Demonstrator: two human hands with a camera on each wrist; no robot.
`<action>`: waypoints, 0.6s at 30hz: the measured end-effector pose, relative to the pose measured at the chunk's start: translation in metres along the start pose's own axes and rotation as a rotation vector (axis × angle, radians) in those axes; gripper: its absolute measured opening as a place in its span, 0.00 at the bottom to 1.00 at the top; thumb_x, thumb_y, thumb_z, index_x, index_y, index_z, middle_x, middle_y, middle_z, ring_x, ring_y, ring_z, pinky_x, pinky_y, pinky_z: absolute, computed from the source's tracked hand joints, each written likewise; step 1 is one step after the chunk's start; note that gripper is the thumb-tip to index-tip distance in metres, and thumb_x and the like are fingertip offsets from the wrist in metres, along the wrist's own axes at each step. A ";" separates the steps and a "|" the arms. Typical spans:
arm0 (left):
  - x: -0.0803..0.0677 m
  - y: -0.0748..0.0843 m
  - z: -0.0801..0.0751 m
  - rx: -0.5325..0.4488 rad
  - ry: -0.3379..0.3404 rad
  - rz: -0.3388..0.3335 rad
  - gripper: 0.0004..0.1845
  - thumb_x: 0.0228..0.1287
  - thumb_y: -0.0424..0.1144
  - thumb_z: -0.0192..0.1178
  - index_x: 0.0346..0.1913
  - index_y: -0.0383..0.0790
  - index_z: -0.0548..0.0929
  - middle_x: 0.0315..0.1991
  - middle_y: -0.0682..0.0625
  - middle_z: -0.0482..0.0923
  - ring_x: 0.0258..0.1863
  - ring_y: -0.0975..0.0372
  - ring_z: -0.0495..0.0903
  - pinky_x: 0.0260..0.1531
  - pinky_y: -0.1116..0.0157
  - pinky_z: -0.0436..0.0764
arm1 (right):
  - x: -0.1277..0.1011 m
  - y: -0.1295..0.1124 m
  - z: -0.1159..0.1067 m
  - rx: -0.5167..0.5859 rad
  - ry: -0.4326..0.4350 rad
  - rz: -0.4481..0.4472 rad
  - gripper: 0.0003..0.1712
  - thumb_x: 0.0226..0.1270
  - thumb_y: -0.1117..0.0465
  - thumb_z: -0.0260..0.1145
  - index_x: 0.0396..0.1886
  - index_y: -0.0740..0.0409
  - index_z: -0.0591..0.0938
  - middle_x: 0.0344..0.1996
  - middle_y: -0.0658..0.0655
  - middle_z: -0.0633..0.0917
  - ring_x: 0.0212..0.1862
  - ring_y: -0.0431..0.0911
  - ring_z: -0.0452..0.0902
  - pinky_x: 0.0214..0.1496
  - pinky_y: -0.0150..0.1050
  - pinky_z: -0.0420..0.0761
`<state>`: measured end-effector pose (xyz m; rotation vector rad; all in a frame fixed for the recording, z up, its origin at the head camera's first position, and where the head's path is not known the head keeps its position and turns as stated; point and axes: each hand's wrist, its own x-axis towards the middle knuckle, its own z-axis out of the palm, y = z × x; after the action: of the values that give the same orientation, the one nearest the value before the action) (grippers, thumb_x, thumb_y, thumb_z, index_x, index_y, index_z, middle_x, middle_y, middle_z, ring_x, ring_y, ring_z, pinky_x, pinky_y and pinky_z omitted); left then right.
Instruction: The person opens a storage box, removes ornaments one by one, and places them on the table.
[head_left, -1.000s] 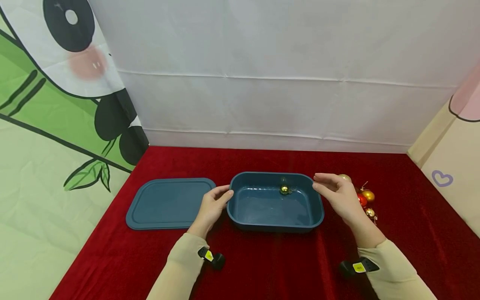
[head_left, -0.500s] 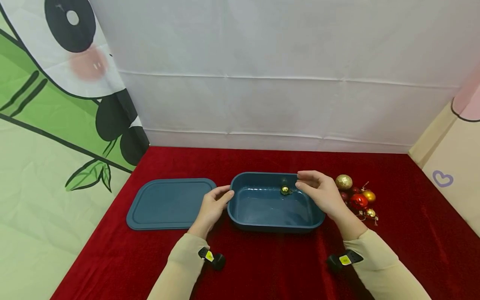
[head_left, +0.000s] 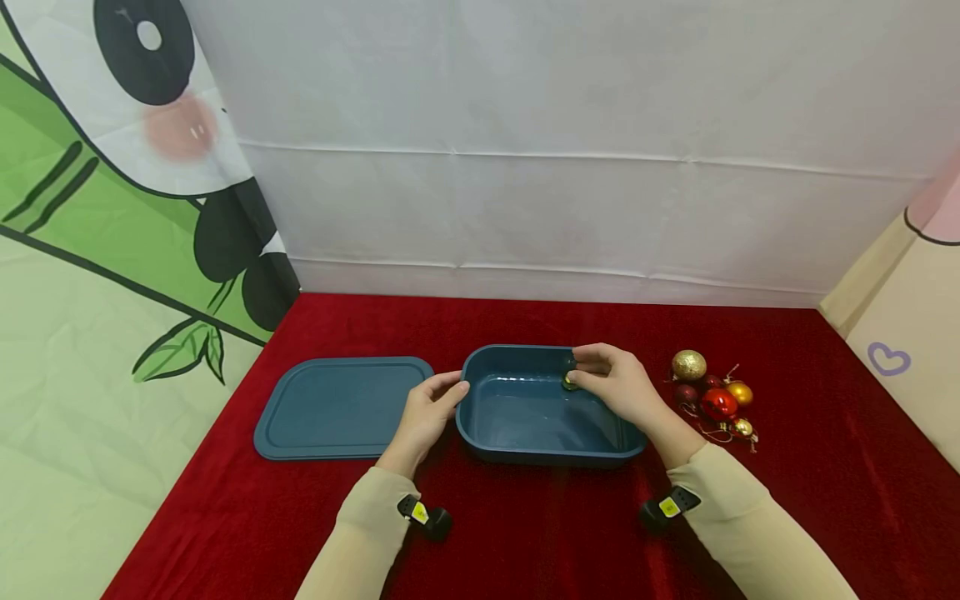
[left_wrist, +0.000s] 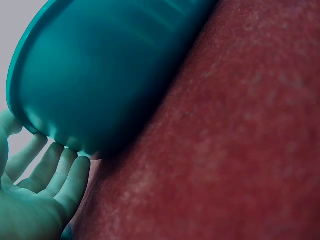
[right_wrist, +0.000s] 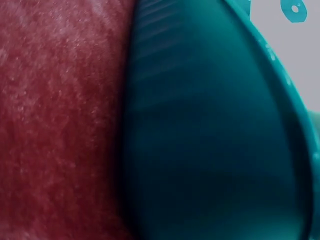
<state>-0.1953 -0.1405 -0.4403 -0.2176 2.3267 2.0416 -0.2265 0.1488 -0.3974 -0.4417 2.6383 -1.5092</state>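
Note:
A blue rectangular plastic box (head_left: 517, 421) stands on the red cloth with its top uncovered. My left hand (head_left: 420, 417) holds its left end, thumb over the rim and fingers against the outer wall, as the left wrist view shows around the box wall (left_wrist: 95, 85). Over the right part of the box reaches my right hand (head_left: 618, 387), thumb and fingers apart. Beside its thumb tip is a small gold Christmas bauble (head_left: 567, 383), partly covered by the thumb. The right wrist view shows mostly the box's outer wall (right_wrist: 210, 120).
Left of the box lies a matching flat blue lid (head_left: 337, 408). Several baubles lie at the right, among them a glittery gold bauble (head_left: 688, 365), a shiny red bauble (head_left: 719, 404) and an orange-gold bauble (head_left: 740, 392). A white cloth wall (head_left: 540, 208) rises behind.
My right hand has moved left from the box's right rim to over its inside, up to the small gold bauble. The loose baubles have come into full view. My left hand keeps its hold.

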 end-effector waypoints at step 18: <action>0.003 -0.003 0.000 -0.008 -0.010 -0.005 0.21 0.65 0.44 0.60 0.58 0.39 0.78 0.53 0.43 0.77 0.42 0.61 0.80 0.44 0.66 0.81 | 0.013 0.011 0.011 -0.215 -0.077 0.051 0.26 0.61 0.57 0.67 0.57 0.62 0.76 0.53 0.64 0.81 0.55 0.56 0.77 0.54 0.50 0.78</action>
<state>-0.1974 -0.1412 -0.4436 -0.2125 2.3100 2.0454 -0.2392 0.1411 -0.4118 -0.4323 2.7393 -1.1747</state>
